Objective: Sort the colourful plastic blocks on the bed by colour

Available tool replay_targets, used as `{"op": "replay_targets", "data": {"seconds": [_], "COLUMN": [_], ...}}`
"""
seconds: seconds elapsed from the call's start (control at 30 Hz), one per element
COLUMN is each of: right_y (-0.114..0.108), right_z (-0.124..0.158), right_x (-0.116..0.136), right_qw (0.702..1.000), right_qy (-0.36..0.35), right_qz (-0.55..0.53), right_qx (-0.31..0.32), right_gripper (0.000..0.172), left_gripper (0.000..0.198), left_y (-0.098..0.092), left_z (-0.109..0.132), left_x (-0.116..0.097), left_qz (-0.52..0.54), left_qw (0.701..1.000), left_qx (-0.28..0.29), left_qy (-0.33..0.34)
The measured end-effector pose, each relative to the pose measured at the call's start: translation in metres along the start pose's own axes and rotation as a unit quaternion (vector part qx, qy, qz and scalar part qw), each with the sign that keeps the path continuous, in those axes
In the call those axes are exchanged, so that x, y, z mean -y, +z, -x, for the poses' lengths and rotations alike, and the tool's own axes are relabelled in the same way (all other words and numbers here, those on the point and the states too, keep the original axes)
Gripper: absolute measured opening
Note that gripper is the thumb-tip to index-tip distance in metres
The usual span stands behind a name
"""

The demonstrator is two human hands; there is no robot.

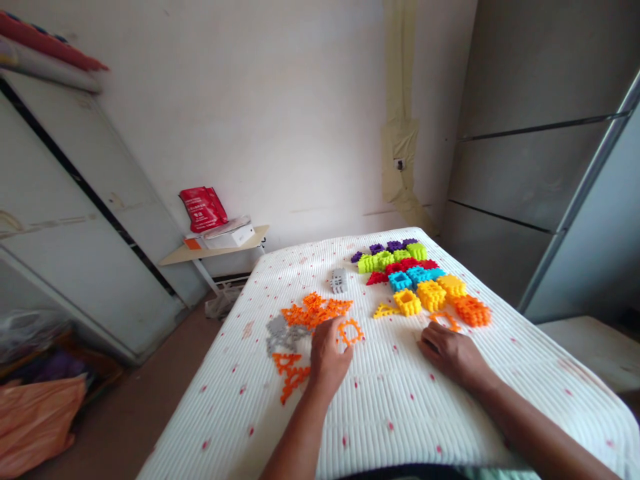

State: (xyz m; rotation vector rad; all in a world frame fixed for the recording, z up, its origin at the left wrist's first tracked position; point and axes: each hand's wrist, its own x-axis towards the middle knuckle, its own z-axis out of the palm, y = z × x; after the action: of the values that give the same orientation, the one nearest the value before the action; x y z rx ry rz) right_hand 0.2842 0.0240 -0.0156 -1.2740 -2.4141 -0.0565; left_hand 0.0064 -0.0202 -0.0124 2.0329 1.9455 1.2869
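My left hand (330, 355) is closed at the right edge of a loose pile of orange pieces (314, 308) and grey pieces (285, 333). An orange square frame piece (359, 331) stands tilted at its fingers and seems gripped there. Fingers curled, my right hand (454, 353) rests low over the bed cover, against a second orange frame piece (453, 322) lying flat. What those fingers hold, if anything, is hidden. Behind it stands a stack of orange pieces (473, 311). More orange triangular pieces (293, 380) lie left of my left wrist.
Rows of yellow (431, 295), blue (400, 281), red (400, 268), green (383, 259) and purple pieces (394, 247) extend behind my right hand. A grey stack (339, 281) stands farther left. Beyond the bed are a side table (215, 252) and grey cabinet (520, 193).
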Motion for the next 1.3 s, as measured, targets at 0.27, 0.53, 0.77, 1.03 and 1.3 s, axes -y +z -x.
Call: {"op": "replay_targets", "data": {"seconds": [0.27,0.53,0.77,1.03,1.3], "right_y": [-0.003,0.001,0.011,-0.005,-0.023], "right_z": [-0.001,-0.016,-0.03,-0.019,0.002], "right_x": [0.011,0.069,0.106,0.064,-0.007], "right_qw": [0.998,0.996,0.998,0.997,0.966], "right_qy": [0.002,0.018,0.045,0.07,0.209], "right_qz": [-0.059,-0.083,-0.004,0.01,0.124], "right_qx": [0.004,0.031,0.033,-0.038,-0.088], "right_gripper": [0.029,0.029,0.014,0.02,0.026], "left_gripper": [0.066,0.022,0.022,0.024,0.024], "left_y": [0.011,-0.008,-0.016,-0.013,-0.007], "left_z": [0.015,0.001,-0.004,-0.005,-0.006], "left_x": [-0.023,0.003,0.024,0.031,0.037], "left_qz": [0.059,0.139,0.204,0.248,0.251], "left_qw": [0.989,0.988,0.959,0.943,0.943], "left_qx": [0.136,-0.05,-0.127,-0.12,-0.122], "left_qy": [0.025,-0.053,-0.148,-0.189,-0.184]}}
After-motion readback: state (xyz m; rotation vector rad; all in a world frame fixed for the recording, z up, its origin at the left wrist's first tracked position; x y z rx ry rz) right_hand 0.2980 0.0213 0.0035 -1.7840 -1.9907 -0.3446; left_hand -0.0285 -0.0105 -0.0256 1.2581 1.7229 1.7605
